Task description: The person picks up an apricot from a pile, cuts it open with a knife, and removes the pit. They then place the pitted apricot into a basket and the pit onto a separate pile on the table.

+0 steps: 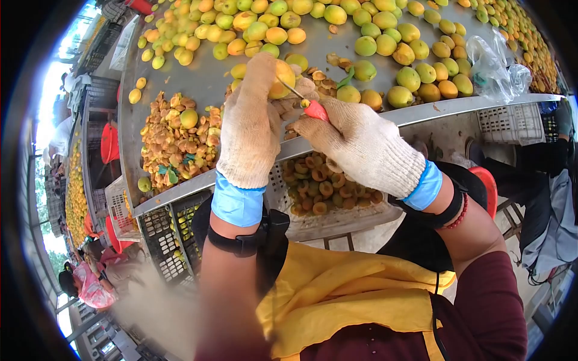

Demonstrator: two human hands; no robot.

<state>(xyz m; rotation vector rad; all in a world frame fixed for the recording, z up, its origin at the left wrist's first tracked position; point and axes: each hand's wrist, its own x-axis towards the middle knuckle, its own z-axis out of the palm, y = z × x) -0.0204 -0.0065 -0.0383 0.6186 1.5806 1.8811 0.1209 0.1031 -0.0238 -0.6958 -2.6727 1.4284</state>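
Above the metal table's near edge, my gloved left hand (250, 123) is closed round a yellow-orange fruit (282, 79). My gloved right hand (361, 141) grips a small tool by its red handle (316, 111); the thin metal shaft points up and left, its tip at the fruit. Part of the fruit is hidden by my left fingers. A heap of brown-orange cut pieces (174, 132) lies on the table to the left. Below the edge, in front of me, fruit halves (325, 183) fill a pale crate (367, 216).
Many whole green and orange fruits (385, 42) cover the far part of the table (211, 75). A clear plastic bag (497, 69) lies at the right. Black crates (165, 240) stand below left. A person in pink (93, 286) is at the far left; another's dark-clothed legs (518, 174) are at the right.
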